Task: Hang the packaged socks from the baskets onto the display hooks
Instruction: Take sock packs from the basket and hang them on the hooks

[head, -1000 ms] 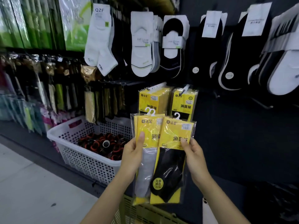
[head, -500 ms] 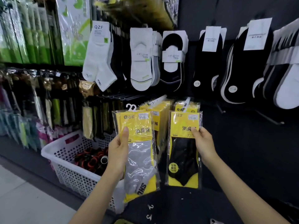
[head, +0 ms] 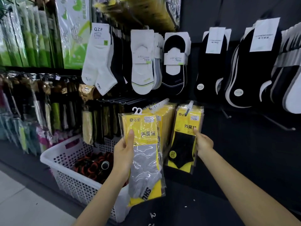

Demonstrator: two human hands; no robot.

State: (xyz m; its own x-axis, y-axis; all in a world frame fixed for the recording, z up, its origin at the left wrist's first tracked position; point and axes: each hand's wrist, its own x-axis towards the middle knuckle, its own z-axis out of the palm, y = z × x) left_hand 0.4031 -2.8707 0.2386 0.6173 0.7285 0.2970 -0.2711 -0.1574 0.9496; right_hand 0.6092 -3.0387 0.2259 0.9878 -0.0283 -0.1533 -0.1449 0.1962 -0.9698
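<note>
Left hand [head: 124, 154] grips grey sock pack [head: 146, 162] left of the hook [head: 189, 106], right hand [head: 204, 142] pinches black sock pack [head: 183, 145] under it; likely light, floppy, slippery, so hold the card top.

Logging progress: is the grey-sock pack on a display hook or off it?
Off. The left hand grips the grey-sock pack, and its white hangers stand free in the air, left of the nearest display hook.
</note>
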